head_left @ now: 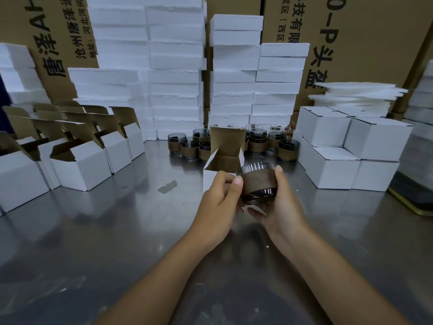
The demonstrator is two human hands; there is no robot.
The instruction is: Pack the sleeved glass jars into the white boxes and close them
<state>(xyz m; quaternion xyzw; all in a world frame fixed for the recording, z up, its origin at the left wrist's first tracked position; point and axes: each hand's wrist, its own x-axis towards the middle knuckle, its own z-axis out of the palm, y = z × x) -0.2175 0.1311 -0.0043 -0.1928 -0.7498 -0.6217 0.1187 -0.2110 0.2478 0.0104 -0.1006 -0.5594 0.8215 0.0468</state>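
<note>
A sleeved glass jar [257, 181] is being held a little right of the middle of the frame, above the steel table [105, 231]. It is outside the open white box [208, 181], just at its near right corner. The jar is being kept tilted, with its mouth turned away toward the box and its dark base turned to the camera. A brown paper sleeve is wrapped around its middle.

The jar is being gripped by the right hand [281, 202]: the thumb is being pressed on the right side of the sleeve, and the fingers are being curled under the glass base. The left hand [219, 198] is being kept half closed, with its thumb laid against the left side of the sleeve. Its fingers are curled in front of the near wall of the box, and whether the box is also being gripped cannot be told. The lid of the box is standing upright, brown on the inside.

Behind the box, in the upper middle, more sleeved jars [189, 146] are standing together on the table. Other open boxes [82, 167] are being kept in rows at the left, and closed white boxes [332, 174] are stacked at the right. White foam blocks [175, 66] are piled at the back, in front of printed brown cartons [375, 31].
</note>
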